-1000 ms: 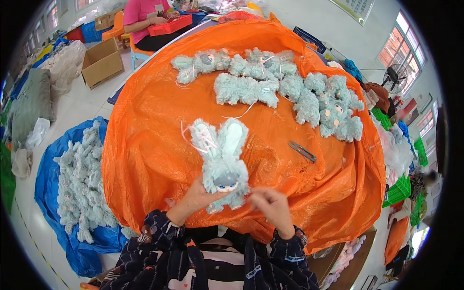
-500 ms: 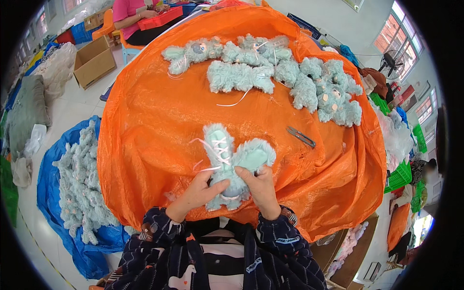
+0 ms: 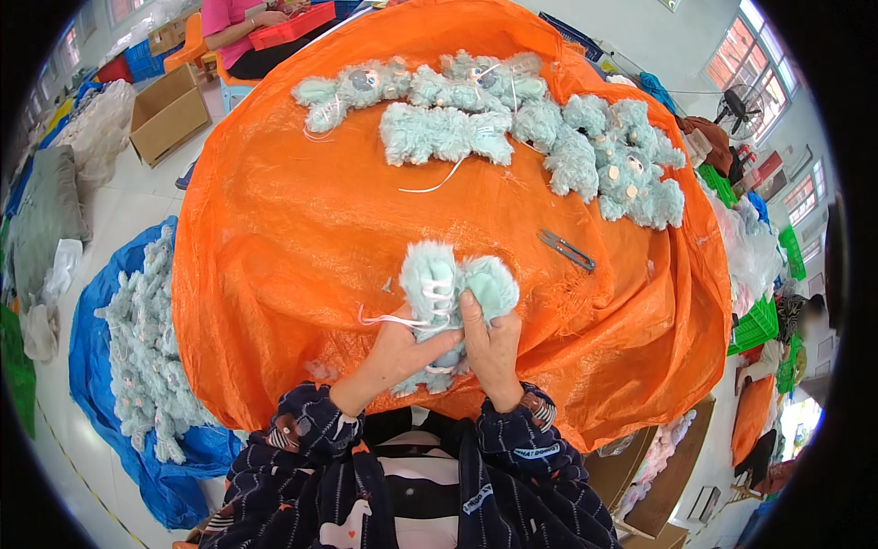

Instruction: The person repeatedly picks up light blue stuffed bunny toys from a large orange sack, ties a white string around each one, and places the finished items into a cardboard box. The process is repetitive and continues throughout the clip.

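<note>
Close in front of me a light-blue plush bunny (image 3: 426,260) is held between both hands, its two long ears pointing away from me. A white ribbon (image 3: 442,295) is laced criss-cross over the left ear, and its loose ends trail out to the left. My left hand (image 3: 399,352) wraps the plush's left side near the head, thumb across it. With its thumb on the smooth inside of the right ear, my right hand (image 3: 491,352) grips that side. The head is mostly covered by my hands. Thread snips (image 3: 567,250) lie on the orange sheet to the right.
An orange sheet (image 3: 302,220) covers the table. Several blue plush toys (image 3: 448,135) lie along its far side. At the left, a blue tarp (image 3: 91,366) holds a heap of plush pieces (image 3: 151,357). Beyond are a cardboard box (image 3: 169,114) and a seated person with a red tray (image 3: 293,26).
The ears have been drawn closer together. My right thumb has moved up onto the right ear, and my left hand has shifted right across the plush. The view has shifted slightly.
</note>
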Demonstrator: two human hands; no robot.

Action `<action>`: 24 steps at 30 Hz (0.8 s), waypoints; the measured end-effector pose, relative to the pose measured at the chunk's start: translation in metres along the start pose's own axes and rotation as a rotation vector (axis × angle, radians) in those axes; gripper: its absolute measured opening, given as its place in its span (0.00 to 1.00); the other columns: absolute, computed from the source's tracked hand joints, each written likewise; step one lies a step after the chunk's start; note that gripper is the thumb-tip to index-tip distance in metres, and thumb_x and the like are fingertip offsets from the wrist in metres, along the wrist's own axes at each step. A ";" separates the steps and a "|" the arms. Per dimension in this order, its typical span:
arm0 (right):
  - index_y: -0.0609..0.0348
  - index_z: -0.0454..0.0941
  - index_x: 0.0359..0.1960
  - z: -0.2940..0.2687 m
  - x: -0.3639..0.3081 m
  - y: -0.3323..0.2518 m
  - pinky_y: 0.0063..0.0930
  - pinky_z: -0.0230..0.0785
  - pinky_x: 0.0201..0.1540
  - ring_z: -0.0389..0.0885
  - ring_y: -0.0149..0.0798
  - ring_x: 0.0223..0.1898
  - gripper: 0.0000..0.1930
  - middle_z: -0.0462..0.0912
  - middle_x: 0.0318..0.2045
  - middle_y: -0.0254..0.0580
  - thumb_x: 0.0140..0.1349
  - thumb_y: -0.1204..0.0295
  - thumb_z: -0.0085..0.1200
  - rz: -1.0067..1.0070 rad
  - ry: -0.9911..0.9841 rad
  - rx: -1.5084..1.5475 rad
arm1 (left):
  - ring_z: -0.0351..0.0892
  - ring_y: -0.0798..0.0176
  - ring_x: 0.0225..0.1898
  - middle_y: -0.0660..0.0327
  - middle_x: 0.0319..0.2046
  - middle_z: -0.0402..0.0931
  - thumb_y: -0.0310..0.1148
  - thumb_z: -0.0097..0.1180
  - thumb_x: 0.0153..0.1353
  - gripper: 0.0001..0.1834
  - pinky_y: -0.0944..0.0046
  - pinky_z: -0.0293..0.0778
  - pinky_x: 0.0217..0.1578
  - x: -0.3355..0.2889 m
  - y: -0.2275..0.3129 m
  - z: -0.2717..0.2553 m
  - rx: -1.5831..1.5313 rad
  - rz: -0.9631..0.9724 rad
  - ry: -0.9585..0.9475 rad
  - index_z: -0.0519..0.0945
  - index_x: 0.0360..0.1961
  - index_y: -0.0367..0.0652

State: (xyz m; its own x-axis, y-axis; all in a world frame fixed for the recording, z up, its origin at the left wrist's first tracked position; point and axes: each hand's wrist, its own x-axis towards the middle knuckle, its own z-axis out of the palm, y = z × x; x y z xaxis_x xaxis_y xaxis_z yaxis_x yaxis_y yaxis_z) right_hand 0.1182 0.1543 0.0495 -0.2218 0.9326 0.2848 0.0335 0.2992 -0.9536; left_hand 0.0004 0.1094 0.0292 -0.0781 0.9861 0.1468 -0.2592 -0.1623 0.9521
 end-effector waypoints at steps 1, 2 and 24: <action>0.66 0.74 0.36 -0.002 0.001 -0.002 0.24 0.66 0.32 0.74 0.30 0.31 0.09 0.77 0.28 0.40 0.58 0.72 0.49 -0.019 -0.018 -0.014 | 0.70 0.69 0.43 0.61 0.41 0.72 0.26 0.57 0.50 0.22 0.68 0.68 0.42 0.002 -0.004 0.000 0.039 -0.004 -0.012 0.68 0.48 0.37; 0.65 0.74 0.36 -0.003 0.003 -0.004 0.24 0.66 0.32 0.74 0.30 0.31 0.09 0.77 0.28 0.41 0.58 0.72 0.49 -0.038 -0.036 -0.028 | 0.70 0.69 0.44 0.61 0.42 0.72 0.26 0.57 0.50 0.24 0.67 0.68 0.43 0.003 -0.006 -0.001 0.079 -0.008 -0.023 0.67 0.49 0.37; 0.66 0.75 0.31 -0.024 0.023 -0.018 0.28 0.64 0.29 0.71 0.39 0.25 0.09 0.74 0.23 0.46 0.52 0.72 0.54 -0.217 -0.382 -0.276 | 0.73 0.68 0.39 0.62 0.37 0.73 0.24 0.59 0.48 0.19 0.67 0.70 0.39 0.003 -0.020 0.008 0.007 0.075 0.116 0.69 0.43 0.38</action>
State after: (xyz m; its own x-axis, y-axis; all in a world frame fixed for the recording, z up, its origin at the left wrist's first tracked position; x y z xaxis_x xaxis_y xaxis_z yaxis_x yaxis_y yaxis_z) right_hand 0.1360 0.1752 0.0759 -0.5906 0.7181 0.3682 0.1914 0.5679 -0.8005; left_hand 0.0132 0.1163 0.0130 -0.2080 0.9602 0.1863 -0.2421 -0.2351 0.9413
